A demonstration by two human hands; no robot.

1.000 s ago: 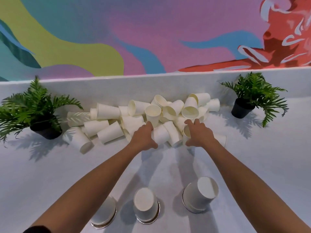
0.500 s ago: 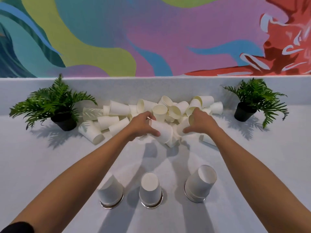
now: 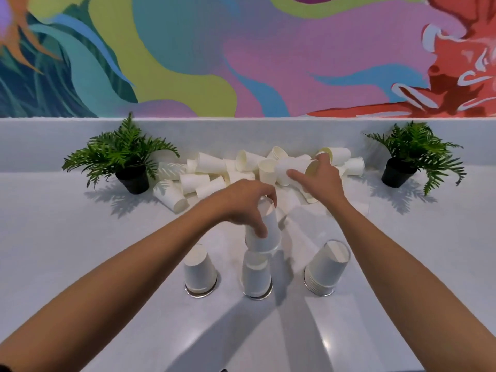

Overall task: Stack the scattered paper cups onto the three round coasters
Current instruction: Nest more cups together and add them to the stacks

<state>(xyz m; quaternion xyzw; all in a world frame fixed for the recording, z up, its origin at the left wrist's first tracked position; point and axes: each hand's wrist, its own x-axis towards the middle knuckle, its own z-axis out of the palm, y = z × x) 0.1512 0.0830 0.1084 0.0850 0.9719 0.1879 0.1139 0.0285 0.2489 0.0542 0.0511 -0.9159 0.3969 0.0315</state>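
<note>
A: From the head view, what do we have in the left hand [image 3: 247, 208]?

B: We hold a cup [image 3: 264, 232] mouth-down, fingers curled over its base from above, thumb on its wall. That top grip leaves the open mouth free to slide over whatever is beneath.

A: And beneath it?

B: Directly below the hand stands the middle stack [image 3: 256, 277], upside down on its coaster [image 3: 257, 297]. Our cup hangs just above it, rim close to the stack's top. We cannot tell whether they touch. We judge this to be the lowering step.

A: The other stacks?

B: The left stack [image 3: 200, 272] is below and left of that hand, and the right stack [image 3: 326, 267] is below and to its right. Each covers its own coaster, with only a metal rim showing.

A: The right hand [image 3: 319, 178]?

B: It is farther out than the left one, at the pile [image 3: 209, 173]. It grips a second cup [image 3: 292, 167] lying on its side, thumb across the wall, fingers round the mouth end. We think one hand fetches while the other places, so neither waits.

A: How much is left?

B: Most of it, we'd say. The pile spreads left of and behind the right hand on the surface [image 3: 80, 237], between two plants [image 3: 128, 159].

A: Any risk?

B: Paper cups are light. If ours comes down tilted, it could jam on the stack or tip it off the coaster.
</note>
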